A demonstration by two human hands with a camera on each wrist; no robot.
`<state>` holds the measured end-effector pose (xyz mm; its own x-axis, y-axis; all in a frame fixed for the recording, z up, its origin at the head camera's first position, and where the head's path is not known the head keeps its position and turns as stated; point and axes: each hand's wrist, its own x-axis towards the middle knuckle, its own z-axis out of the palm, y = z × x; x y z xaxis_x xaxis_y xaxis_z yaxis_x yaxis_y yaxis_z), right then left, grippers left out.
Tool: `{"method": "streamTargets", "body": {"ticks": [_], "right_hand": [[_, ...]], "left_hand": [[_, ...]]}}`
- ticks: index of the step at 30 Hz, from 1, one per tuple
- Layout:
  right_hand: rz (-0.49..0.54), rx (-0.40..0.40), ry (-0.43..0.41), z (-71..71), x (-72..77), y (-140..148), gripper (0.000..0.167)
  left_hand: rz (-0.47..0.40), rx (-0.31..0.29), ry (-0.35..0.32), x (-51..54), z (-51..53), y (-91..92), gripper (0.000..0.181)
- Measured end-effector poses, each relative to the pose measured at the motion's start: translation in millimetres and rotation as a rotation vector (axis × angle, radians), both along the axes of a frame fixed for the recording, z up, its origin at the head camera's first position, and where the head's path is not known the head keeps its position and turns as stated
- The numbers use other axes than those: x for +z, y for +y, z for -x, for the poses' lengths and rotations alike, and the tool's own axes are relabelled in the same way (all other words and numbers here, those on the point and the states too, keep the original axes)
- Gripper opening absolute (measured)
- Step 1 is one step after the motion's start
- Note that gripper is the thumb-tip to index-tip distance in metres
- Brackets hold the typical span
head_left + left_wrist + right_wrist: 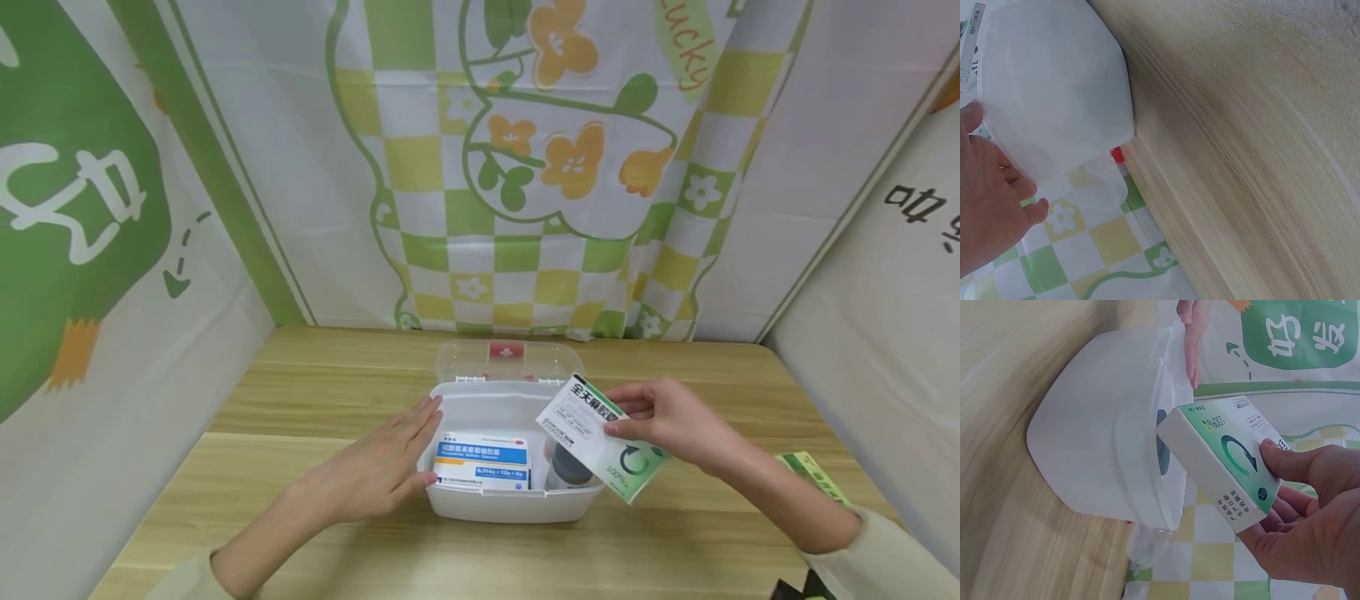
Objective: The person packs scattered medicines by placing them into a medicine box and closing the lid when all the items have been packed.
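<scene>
A white plastic medicine box (517, 507) stands on the table, its clear lid (465, 360) with a red cross label swung back. Inside lie a blue and white medicine carton (482, 463) on the left and a dark-capped bottle (572, 468) on the right. My right hand (671, 421) pinches a green and white medicine carton (1235, 450) between thumb and fingers, tilted over the box's right side and partly hiding the bottle. At the box's left rim, my left hand (375, 467) rests with fingers extended; in the left wrist view they touch the white wall (1060, 87).
A green and yellow packet (813, 477) lies on the wooden table (315, 400) beyond my right forearm. A dark object (798, 587) shows at the bottom right edge. Patterned curtain cloth (510, 267) hangs behind the table, with printed cloth on both sides.
</scene>
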<state>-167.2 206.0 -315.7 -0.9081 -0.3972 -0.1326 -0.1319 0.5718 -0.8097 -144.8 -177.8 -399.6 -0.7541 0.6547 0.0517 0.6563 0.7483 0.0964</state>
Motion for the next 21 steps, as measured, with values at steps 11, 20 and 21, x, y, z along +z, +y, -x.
{"method": "streamTargets", "body": {"ticks": [11,20,21], "right_hand": [[-0.034,0.078,0.036,12.6,4.8,-20,0.048],[-0.066,0.143,0.072,23.2,9.6,-36,0.040],[-0.070,0.151,0.077,24.2,10.0,-38,0.040]], "left_hand": [[-0.012,-0.004,0.003,-1.6,0.0,0.4,0.072],[-0.010,0.006,-0.007,-1.2,-0.6,1.0,0.073],[-0.012,0.006,-0.007,-1.0,-0.6,1.2,0.073]]}}
